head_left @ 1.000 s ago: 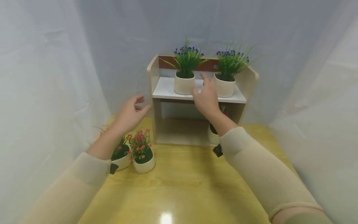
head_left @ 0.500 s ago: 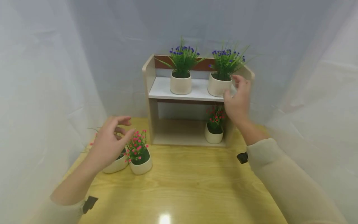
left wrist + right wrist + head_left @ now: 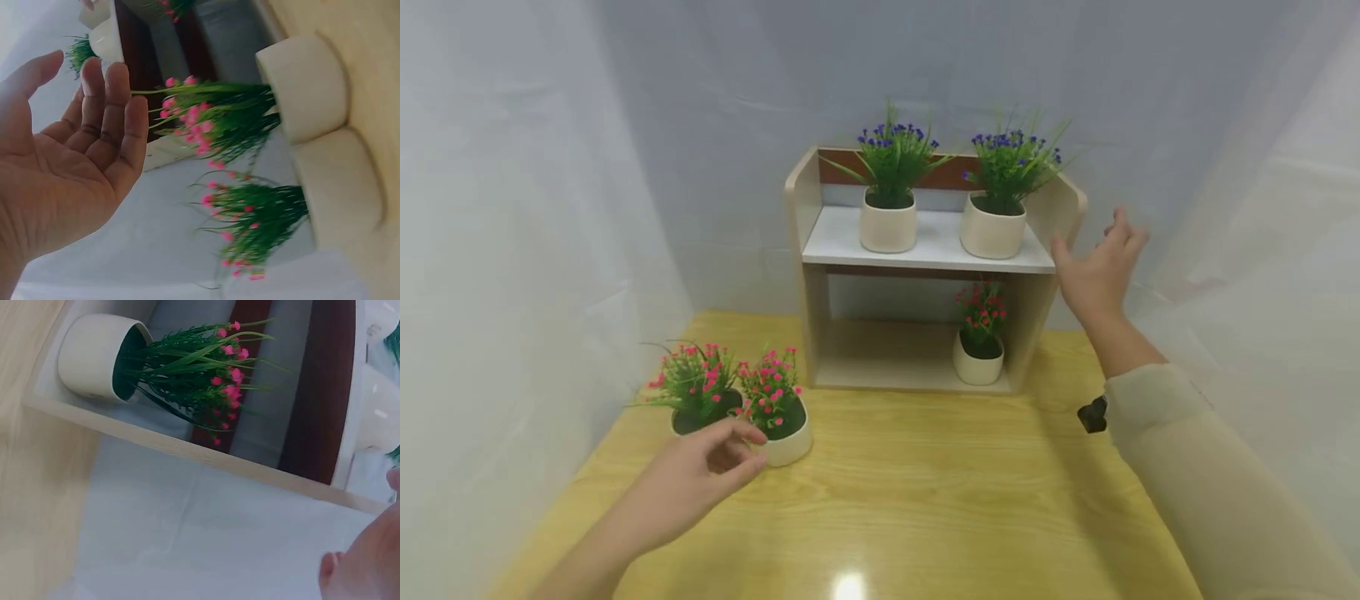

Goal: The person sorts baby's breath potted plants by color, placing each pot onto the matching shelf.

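Note:
In the head view my left hand [image 3: 688, 483] hovers over the table beside two white pots of pink flowers, its fingers loosely bent and holding nothing. The nearer pink-flowered pot [image 3: 790, 446] is right by the fingertips; the other pink-flowered plant [image 3: 700, 383] stands to its left, its pot partly hidden behind the hand. The left wrist view shows the left palm [image 3: 69, 169] bare. My right hand [image 3: 1097, 271] is raised just outside the shelf's right side, fingers spread, holding nothing. Nearest to it is a pot of purple flowers [image 3: 992, 229] on the upper board.
A two-tier wooden shelf [image 3: 925, 262] stands at the back of the table [image 3: 925, 475]. A second purple-flowered pot [image 3: 887, 227] sits left on its upper board. Below, at the right, is a pink-flowered pot [image 3: 977, 362]. White sheeting [image 3: 512, 250] hangs around the table.
My right hand has moved right, from between the two purple-flowered pots to outside the shelf. My left hand has come down and back from beside the shelf to the pink-flowered pots.

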Demonstrator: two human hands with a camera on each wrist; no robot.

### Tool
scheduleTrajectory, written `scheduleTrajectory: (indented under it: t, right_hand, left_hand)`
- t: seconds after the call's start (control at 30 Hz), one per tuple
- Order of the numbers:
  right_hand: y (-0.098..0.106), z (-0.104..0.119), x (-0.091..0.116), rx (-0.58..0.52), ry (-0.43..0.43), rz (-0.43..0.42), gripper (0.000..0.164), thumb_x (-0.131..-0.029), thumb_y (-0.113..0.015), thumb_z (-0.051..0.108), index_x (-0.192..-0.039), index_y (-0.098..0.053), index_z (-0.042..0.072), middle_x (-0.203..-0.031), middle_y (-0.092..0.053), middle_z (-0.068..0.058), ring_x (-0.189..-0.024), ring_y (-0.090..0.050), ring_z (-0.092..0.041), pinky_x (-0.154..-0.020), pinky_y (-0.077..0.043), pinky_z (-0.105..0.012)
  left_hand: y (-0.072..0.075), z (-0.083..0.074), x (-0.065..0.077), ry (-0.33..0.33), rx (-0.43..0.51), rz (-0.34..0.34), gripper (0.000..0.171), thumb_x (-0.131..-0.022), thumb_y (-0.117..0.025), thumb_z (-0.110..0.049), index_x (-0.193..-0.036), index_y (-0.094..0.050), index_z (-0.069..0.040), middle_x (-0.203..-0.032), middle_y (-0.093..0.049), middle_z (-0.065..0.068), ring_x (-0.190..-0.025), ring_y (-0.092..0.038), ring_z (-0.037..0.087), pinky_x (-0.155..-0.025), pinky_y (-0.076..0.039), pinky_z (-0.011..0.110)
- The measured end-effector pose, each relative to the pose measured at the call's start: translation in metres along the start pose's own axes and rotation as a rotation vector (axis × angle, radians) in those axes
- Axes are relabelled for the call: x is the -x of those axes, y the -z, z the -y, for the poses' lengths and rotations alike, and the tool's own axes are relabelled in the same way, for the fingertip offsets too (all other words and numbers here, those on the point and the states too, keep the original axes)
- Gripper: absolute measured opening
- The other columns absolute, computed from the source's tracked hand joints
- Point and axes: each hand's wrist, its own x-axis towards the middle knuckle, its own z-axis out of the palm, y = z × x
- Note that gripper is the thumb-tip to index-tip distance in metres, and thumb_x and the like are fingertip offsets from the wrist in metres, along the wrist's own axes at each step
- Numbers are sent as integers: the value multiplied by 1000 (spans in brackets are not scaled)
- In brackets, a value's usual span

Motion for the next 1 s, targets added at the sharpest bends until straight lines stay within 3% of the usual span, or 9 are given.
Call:
scheduleTrajectory:
  t: [0.13,0.2,0.27,0.33,0.43,0.57,0.77,1.0]
  right_hand:
    - [-3,-7,-6,-87,-118,173,103,-102,-70,48,-176,-4,19,-175,-22,-19,-155,-40,-39,-126,-47,-52]
    - [-6,-10,-8,-136,-136,244,100,-104,-69,46,-176,-7,17,-175,-26,-20,-156,-41,-40,-126,-48,-53]
    - [-11,-13,-10,-165,-138,291,93,-105,-67,44,-175,-14,12,-174,-31,-22,-157,-42,-41,-126,-48,-55]
    - [-16,-15,-11,-166,-136,322,86,-107,-65,44,-172,-21,8,-172,-37,-23,-156,-44,-41,-128,-46,-56]
    - [-22,-19,-14,-157,-142,346,80,-108,-63,44,-170,-28,6,-172,-41,-23,-157,-44,-41,-132,-40,-56]
    - [-26,-24,-17,-173,-163,368,84,-108,-61,51,-169,-27,5,-172,-40,-22,-156,-44,-40,-133,-38,-55]
    - [-29,-28,-20,-240,-242,422,91,-107,-56,59,-172,-23,5,-177,-32,-20,-161,-36,-38,-138,-30,-54]
    - [-31,-29,-23,-327,-325,448,93,-107,-55,59,-174,-17,7,-179,-26,-18,-163,-32,-36,-139,-29,-52]
  left_hand:
    - [-12,17,6,24,117,30,37,-105,-73,-37,-133,-70,-13,-121,-78,-3,-108,-73,11,-88,-63,21]
    - [-16,26,8,48,156,57,44,-105,-73,-37,-139,-67,-10,-135,-75,4,-120,-72,21,-92,-64,24]
    - [-20,32,9,106,175,83,52,-104,-73,-40,-146,-63,-11,-149,-66,13,-129,-68,32,-96,-66,32]
    - [-23,38,10,124,163,94,57,-104,-73,-40,-151,-59,-10,-158,-58,22,-135,-63,44,-99,-67,43]
    - [-24,44,7,161,134,107,65,-104,-73,-42,-157,-52,-10,-164,-46,32,-134,-61,57,-95,-66,58]
    - [-27,54,1,157,97,89,69,-105,-72,-43,-158,-49,-4,-165,-42,35,-136,-57,62,-99,-65,62]
    - [-40,68,-5,91,12,19,75,-104,-72,-42,-157,-47,6,-172,-30,33,-140,-52,61,-103,-63,61]
    - [-48,72,-13,170,48,40,102,-103,-74,-45,-170,-17,7,-171,-17,41,-135,-59,59,-100,-65,60]
